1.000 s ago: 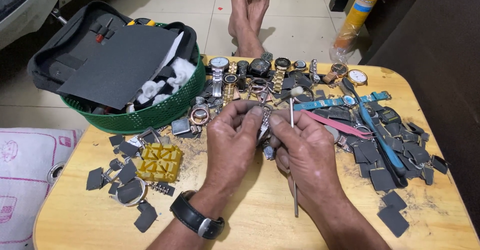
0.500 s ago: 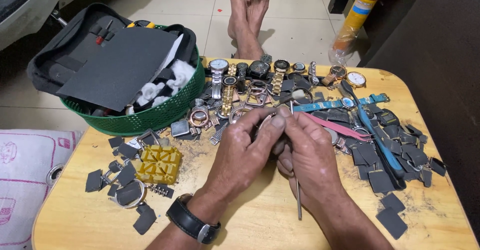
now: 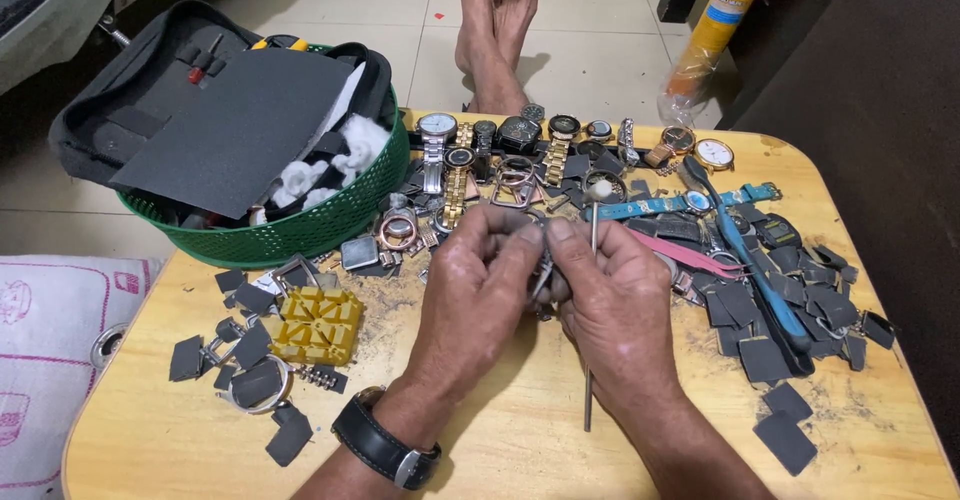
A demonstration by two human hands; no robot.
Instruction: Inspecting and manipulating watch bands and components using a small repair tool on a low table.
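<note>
A green basket (image 3: 300, 230) holding a dark pouch (image 3: 225, 120) sits up and left of the fingers; wristwatches (image 3: 500, 145) line the bench (image 3: 520, 440) beyond them, a yellow block (image 3: 318, 322) left, blue pliers (image 3: 755, 270) right.

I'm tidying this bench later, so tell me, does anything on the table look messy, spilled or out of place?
Yes. Dark grit is scattered over the round wooden table, thickest beside the yellow plastic block. Small dark grey square pads lie strewn at both sides, some near the right edge. The black zip case sits tilted, overhanging the green mesh basket.
</note>
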